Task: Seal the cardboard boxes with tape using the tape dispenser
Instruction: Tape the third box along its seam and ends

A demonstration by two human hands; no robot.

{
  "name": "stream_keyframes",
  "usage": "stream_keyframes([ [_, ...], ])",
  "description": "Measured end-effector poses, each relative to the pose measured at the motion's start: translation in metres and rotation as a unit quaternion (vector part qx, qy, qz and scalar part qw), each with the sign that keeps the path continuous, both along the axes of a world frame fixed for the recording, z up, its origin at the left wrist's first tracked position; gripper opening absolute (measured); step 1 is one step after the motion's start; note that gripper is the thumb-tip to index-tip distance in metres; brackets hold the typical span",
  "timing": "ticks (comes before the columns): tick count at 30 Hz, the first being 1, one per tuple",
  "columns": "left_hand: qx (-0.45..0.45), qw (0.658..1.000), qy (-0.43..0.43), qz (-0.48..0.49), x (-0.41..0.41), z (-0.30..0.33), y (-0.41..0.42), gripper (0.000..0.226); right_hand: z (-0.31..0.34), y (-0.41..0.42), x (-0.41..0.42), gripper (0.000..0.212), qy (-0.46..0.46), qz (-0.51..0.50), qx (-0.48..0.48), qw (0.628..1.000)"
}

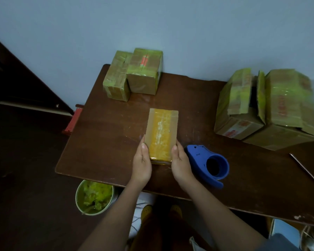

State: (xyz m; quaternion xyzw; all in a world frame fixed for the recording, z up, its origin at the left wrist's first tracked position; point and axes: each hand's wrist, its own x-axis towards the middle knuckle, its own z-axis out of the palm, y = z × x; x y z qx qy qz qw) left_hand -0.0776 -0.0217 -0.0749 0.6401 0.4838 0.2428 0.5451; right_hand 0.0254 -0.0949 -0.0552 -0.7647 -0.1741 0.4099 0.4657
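Both hands, left hand [142, 160] and right hand [180, 161], clasp the near end of the taped box [161, 131] on the counter [107, 127], long axis pointing away, with the tape dispenser [208, 163] just beside the right.

Both forearms reach forward, left hand [142, 161] and right hand [180, 163] facing, thumbs up.

bare forearms, yellow shoes [146, 211] (clog-like)

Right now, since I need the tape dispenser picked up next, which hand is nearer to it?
Right. The right hand holds the small box just beside the blue tape dispenser; the left hand is across the box, farther off.
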Motion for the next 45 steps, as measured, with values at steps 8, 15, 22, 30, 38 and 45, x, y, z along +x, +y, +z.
stream_keyframes([
  [8, 0.021, 0.986, 0.093, 0.133, -0.029, 0.035, 0.024, 0.044, 0.025, -0.016, 0.016, 0.033, -0.131, -0.031, 0.004, 0.991],
  [15, -0.040, 0.984, 0.171, 0.025, -0.012, 0.040, -0.009, 0.098, 0.035, 0.019, 0.041, 0.079, -0.117, 0.137, -0.027, 0.983],
  [22, 0.040, 0.987, 0.155, -0.021, -0.040, 0.044, 0.026, 0.070, 0.028, 0.015, 0.028, 0.069, -0.211, 0.137, -0.122, 0.960],
  [30, -0.025, 0.971, 0.202, 0.128, -0.019, 0.043, 0.002, 0.074, 0.034, -0.002, 0.009, 0.034, -0.249, 0.054, -0.152, 0.955],
  [38, 0.057, 0.984, 0.160, 0.055, -0.027, 0.043, 0.025, 0.066, 0.035, -0.028, 0.008, 0.024, -0.289, 0.088, -0.130, 0.944],
  [45, 0.030, 0.973, 0.224, 0.041, -0.014, 0.036, 0.021, 0.069, 0.035, -0.012, 0.033, 0.082, -0.169, 0.203, -0.060, 0.963],
])
